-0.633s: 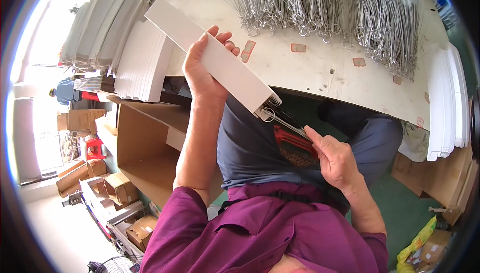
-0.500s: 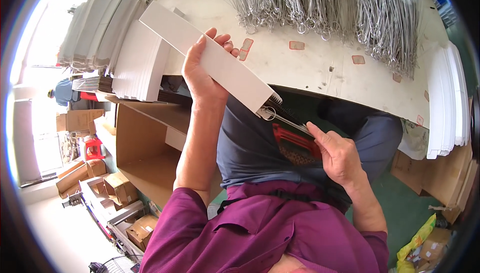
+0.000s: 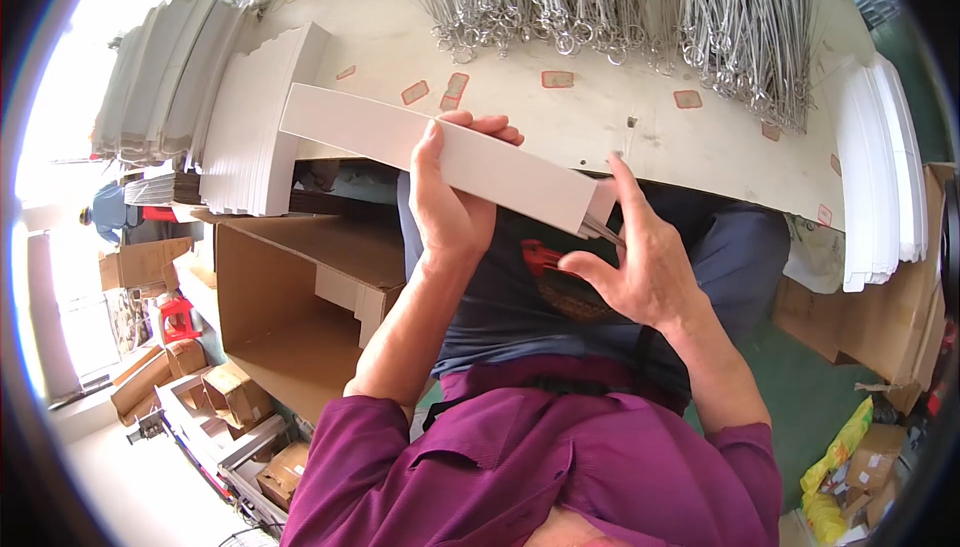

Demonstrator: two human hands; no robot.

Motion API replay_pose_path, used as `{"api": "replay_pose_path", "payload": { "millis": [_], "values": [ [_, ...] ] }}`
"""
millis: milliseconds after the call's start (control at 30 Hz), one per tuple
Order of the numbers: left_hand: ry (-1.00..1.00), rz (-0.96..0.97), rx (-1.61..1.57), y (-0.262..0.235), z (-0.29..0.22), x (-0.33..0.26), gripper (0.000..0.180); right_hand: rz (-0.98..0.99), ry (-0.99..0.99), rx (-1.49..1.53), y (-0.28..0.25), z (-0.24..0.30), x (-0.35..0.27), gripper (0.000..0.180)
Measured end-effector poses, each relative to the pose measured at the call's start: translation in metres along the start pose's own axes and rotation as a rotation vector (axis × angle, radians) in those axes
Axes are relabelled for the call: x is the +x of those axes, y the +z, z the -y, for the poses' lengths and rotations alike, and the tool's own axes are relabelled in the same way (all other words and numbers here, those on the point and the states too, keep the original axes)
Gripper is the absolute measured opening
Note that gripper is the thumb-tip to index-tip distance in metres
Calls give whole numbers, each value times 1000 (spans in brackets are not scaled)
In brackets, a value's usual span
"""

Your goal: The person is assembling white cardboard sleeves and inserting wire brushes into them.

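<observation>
A long, narrow white cardboard box lies tilted across my left hand, which is closed round its middle, thumb on top and fingertips at the far side. From the box's right end poke the metal wire ends of the wire brushes; the rest of them is hidden inside. My right hand is at that end with thumb and index finger spread apart, its inner side against or very near the wires and the end flap. Whether it touches them I cannot tell.
Many ring-ended wires lie in bunches along the table's far side. Stacked white boxes stand at left, more white cardboard at right. A large open carton is below left; red tool-like handles show between my legs.
The box has tilted flatter and its right end has moved right. The black-bristled brush has slid into it. My right hand has released the wires, spread its fingers and moved up to the end.
</observation>
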State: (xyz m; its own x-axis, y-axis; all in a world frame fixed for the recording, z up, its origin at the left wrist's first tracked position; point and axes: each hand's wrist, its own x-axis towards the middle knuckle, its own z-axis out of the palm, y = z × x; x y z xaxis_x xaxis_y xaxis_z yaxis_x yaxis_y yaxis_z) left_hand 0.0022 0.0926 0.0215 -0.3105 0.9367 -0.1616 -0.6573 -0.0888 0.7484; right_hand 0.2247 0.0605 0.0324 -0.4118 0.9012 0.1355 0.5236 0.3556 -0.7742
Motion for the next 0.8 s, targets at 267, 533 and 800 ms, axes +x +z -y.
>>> {"api": "replay_pose_path", "payload": {
  "millis": [267,533,800],
  "values": [
    [-303,-9,161,-24,2,-50,42,101,-52,-145,7,-20,9,79],
    [617,935,1774,22,-51,-62,75,344,-127,-297,0,-8,13,58],
    [316,966,1757,-27,-25,-41,53,277,-285,-253,-16,3,24,80]
  ]
}}
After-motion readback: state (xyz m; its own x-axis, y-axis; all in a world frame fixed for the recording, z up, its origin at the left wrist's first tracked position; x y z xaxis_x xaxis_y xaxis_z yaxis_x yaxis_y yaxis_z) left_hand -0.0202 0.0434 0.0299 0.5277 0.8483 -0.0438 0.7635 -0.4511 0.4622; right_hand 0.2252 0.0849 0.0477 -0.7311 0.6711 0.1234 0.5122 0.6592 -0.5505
